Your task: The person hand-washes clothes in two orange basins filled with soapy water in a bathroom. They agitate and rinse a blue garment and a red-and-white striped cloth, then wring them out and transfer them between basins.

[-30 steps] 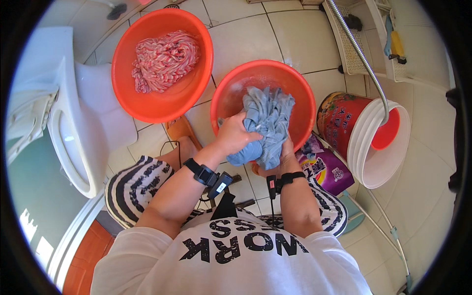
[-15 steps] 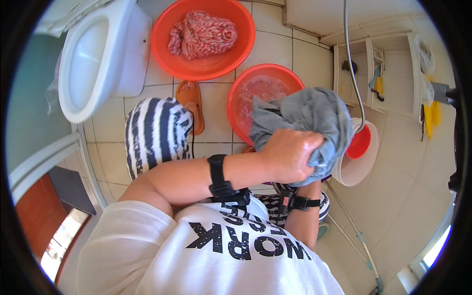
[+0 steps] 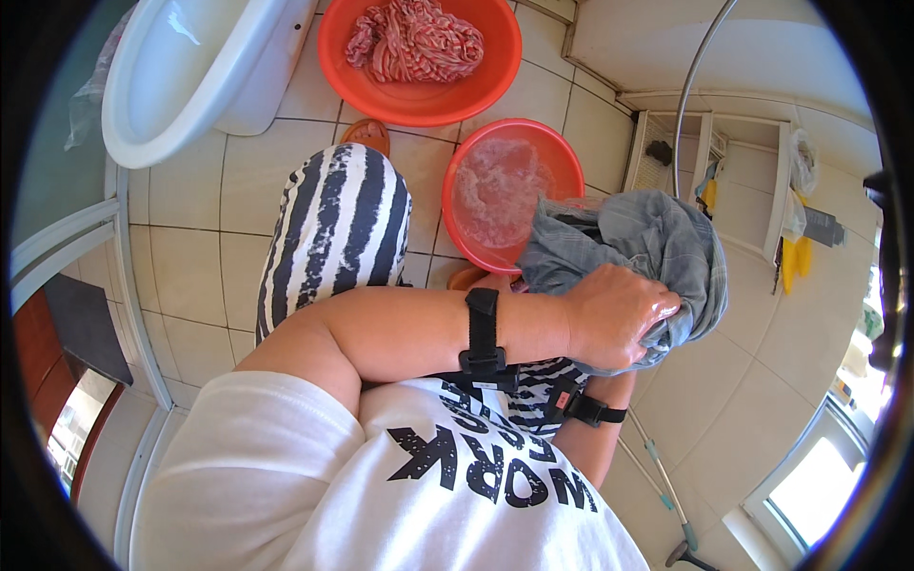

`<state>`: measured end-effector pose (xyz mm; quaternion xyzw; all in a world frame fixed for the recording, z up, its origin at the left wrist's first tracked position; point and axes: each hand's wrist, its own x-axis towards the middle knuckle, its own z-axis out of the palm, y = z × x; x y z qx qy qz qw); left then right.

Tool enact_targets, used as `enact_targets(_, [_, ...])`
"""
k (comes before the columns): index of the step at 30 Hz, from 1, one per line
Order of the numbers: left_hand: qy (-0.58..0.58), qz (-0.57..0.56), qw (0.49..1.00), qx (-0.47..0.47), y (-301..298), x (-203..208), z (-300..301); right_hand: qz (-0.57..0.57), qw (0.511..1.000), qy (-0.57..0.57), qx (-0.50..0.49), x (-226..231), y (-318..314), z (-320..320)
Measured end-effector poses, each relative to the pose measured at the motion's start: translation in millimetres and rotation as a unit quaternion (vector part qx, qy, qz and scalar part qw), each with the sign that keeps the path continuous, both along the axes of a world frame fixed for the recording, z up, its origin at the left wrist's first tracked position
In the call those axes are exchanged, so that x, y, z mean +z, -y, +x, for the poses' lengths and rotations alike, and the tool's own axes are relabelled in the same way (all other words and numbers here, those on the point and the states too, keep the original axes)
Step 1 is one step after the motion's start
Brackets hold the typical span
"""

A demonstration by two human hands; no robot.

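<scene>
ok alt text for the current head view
A person's left hand grips bunched grey cloth beside a red basin of foamy water; the right hand is hidden behind the cloth. A second, orange basin holds pink-and-white fabric.

White toilet (image 3: pixel 224 81) and pale shelf (image 3: pixel 783 181)

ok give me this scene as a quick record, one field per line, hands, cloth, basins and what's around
left hand: gripping the grey-blue cloth
right hand: hidden behind the cloth; its forearm shows
cloth: bunched, overlapping the nearer basin's edge in view; contact unclear
nearer basin: red, round, holding foamy water
farther basin: orange-red, holding a bunched red-and-white cloth
floor: pale tiles
left side: white toilet
right side: white shelf unit
</scene>
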<state>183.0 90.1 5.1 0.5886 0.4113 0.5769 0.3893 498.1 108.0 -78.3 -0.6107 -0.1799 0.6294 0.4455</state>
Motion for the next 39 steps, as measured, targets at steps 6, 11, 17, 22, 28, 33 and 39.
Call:
enact_targets(6, [-0.036, -0.024, 0.999, -0.022, 5, -5, -7, -0.015, 1.0, 0.018, -0.009, 6, 33, 9])
enact_targets(11, [-0.03, -0.032, 0.999, 0.001, 4, -6, -6, -0.006, 1.0, 0.012, 0.008, -2, 15, -7])
enact_targets(17, [-0.031, -0.035, 0.999, 0.017, 7, -13, -10, 0.008, 1.0, 0.014, 0.019, -2, 3, -15])
enact_targets(22, [-0.02, -0.03, 0.999, 0.026, 19, -4, -10, 0.009, 0.999, 0.032, 0.034, 19, 13, -11])
enact_targets(28, [-0.025, -0.045, 0.999, 0.005, 19, 0, 0, 0.023, 0.997, 0.045, 0.06, 22, -12, -16])
enact_targets(33, [-0.029, -0.046, 0.998, 0.01, 19, 2, 2, 0.029, 0.995, 0.05, 0.077, 26, -26, -19])
enact_targets(39, [-0.015, -0.031, 0.999, 0.028, 37, 6, -2, 0.027, 0.994, 0.059, 0.086, 29, -22, -27])
